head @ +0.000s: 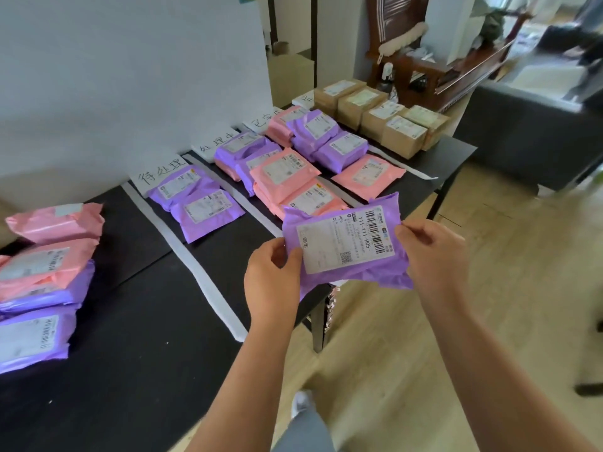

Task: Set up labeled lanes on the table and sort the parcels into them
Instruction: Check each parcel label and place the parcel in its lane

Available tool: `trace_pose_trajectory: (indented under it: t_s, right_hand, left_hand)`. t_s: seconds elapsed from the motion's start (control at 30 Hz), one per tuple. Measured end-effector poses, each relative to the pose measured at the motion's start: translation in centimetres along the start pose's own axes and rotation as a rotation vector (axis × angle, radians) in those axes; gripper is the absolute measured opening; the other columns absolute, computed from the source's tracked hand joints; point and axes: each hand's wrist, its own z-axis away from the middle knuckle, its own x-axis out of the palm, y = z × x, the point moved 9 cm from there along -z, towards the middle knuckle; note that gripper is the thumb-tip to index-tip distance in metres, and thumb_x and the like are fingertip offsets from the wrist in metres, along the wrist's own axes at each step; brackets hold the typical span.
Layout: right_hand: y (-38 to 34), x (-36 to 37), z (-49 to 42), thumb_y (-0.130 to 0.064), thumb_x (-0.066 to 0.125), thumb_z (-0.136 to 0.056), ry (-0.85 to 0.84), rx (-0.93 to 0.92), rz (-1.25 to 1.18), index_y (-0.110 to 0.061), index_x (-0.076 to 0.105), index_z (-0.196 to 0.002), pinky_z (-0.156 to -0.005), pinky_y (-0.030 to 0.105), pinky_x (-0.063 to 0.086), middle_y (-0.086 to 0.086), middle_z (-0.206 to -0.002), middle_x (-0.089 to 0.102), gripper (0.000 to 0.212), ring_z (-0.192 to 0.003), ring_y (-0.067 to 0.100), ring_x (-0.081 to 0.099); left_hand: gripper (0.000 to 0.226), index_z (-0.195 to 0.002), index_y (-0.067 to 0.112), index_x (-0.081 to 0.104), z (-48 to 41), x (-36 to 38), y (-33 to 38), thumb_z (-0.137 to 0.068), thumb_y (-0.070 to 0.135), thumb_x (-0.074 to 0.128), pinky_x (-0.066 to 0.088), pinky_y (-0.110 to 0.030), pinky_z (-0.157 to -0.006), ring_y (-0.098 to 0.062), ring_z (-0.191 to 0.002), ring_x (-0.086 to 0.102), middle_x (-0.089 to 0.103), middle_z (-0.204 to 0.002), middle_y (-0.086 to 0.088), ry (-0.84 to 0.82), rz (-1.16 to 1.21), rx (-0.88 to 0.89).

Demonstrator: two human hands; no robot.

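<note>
Left hand point(272, 278): grips purple parcel point(346, 246) at its left edge
Right hand point(430, 252): grips its right edge
Parcel: held above desk point(137, 353) corner, label up

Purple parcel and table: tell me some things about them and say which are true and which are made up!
1. The left hand and the right hand both hold the purple parcel. True.
2. Its label faces down. False: it faces up, barcode showing.
3. White strips split the table into lanes. True.
4. The brown boxes sit at the table's near end. False: they sit at the far end.
</note>
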Motion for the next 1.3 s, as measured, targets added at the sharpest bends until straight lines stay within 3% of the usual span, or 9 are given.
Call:
trace_pose_trajectory:
  t_s: [0.1,0.23,0.33,0.43,0.6,0.73,0.83,1.1,1.3]
  right_hand:
    - [1.1,0.8,-2.5,-0.010,0.059,-0.096,-0.030,0.043,0.007,-0.015,0.070,-0.086,-0.041,0.013,0.046,-0.007,-0.081,0.068,0.016,-0.070,0.001,0.064]
    - [2.2,4.1,-7.1,-0.012,0.058,-0.098,-0.121,0.085,0.024,-0.024,0.068,-0.087,-0.052,0.024,0.057,-0.010,-0.084,0.067,0.019,-0.079,0.009,0.069]
    - [2.2,7.0,-10.9,-0.013,0.058,-0.096,-0.184,0.079,0.048,-0.034,0.067,-0.077,-0.064,0.042,0.062,-0.012,-0.085,0.071,0.030,-0.084,0.013,0.071]
    - [1.6,9.0,-14.5,-0.016,0.057,-0.096,-0.193,0.050,0.112,-0.033,0.066,-0.081,-0.074,0.045,0.061,-0.008,-0.089,0.072,0.024,-0.087,0.016,0.070]
    - [2.3,11.6,-19.0,-0.021,0.055,-0.100,-0.240,0.057,0.161,-0.027,0.067,-0.097,-0.071,0.038,0.061,-0.009,-0.098,0.070,0.014,-0.090,0.012,0.068]
    - [3.4,14.0,-21.7,-0.015,0.052,-0.100,-0.300,0.062,0.196,-0.027,0.067,-0.100,-0.061,0.017,0.046,-0.010,-0.096,0.066,0.019,-0.081,0.002,0.061]
    - [4.8,16.5,-23.6,-0.013,0.052,-0.100,-0.391,0.059,0.250,-0.025,0.067,-0.110,-0.054,0.011,0.040,-0.011,-0.095,0.063,0.022,-0.078,-0.005,0.056]
    - [10.4,22.1,-26.1,-0.016,0.054,-0.099,-0.751,0.011,0.389,-0.022,0.066,-0.109,-0.055,0.012,0.041,-0.008,-0.105,0.068,0.017,-0.084,0.003,0.062]
    - [12.4,24.3,-27.1,-0.021,0.058,-0.098,-0.918,-0.042,0.351,-0.026,0.064,-0.114,-0.070,0.021,0.054,-0.014,-0.105,0.068,0.018,-0.092,0.004,0.065]
  left_hand:
    - [0.028,-0.120,0.023,0.063,-1.9,2.5,-0.2,-0.093,0.031,0.065,0.042,-0.014,-0.066,0.003,-0.085,0.057,0.065,-0.109,0.011,-0.014,-0.012,-0.037]
    - [0.027,-0.120,0.020,0.062,-6.4,4.7,0.4,-0.094,0.028,0.064,0.039,-0.010,-0.060,0.001,-0.081,0.056,0.064,-0.108,0.010,-0.012,-0.019,-0.083]
    - [0.029,-0.122,0.018,0.062,-10.3,5.7,1.2,-0.094,0.026,0.064,0.041,-0.011,-0.062,-0.005,-0.089,0.057,0.065,-0.110,0.006,0.014,-0.022,-0.103]
    - [0.031,-0.125,0.017,0.061,-13.6,7.1,2.2,-0.095,0.026,0.063,0.040,-0.010,-0.061,-0.005,-0.090,0.056,0.064,-0.111,0.006,0.005,-0.025,-0.116]
    - [0.032,-0.125,0.015,0.061,-17.5,9.4,2.4,-0.096,0.027,0.063,0.036,-0.010,-0.060,-0.006,-0.088,0.053,0.057,-0.102,0.011,0.004,-0.029,-0.130]
    - [0.031,-0.124,0.017,0.062,-19.5,10.6,1.2,-0.095,0.027,0.064,0.045,-0.020,-0.072,-0.004,-0.083,0.054,0.064,-0.109,0.008,0.033,-0.036,-0.183]
    - [0.029,-0.123,0.017,0.063,-20.7,11.6,-0.3,-0.095,0.025,0.063,0.044,-0.019,-0.067,-0.007,-0.087,0.056,0.066,-0.111,0.006,0.071,-0.066,-0.247]
    - [0.027,-0.121,0.016,0.062,-18.9,15.0,-5.1,-0.095,0.019,0.060,0.039,-0.018,-0.058,-0.012,-0.087,0.059,0.068,-0.115,0.001,0.182,-0.132,-0.489]
    - [0.025,-0.121,0.015,0.060,-18.4,16.7,-6.2,-0.096,0.017,0.058,0.039,-0.019,-0.060,-0.011,-0.089,0.055,0.065,-0.117,0.002,0.274,-0.142,-0.584]
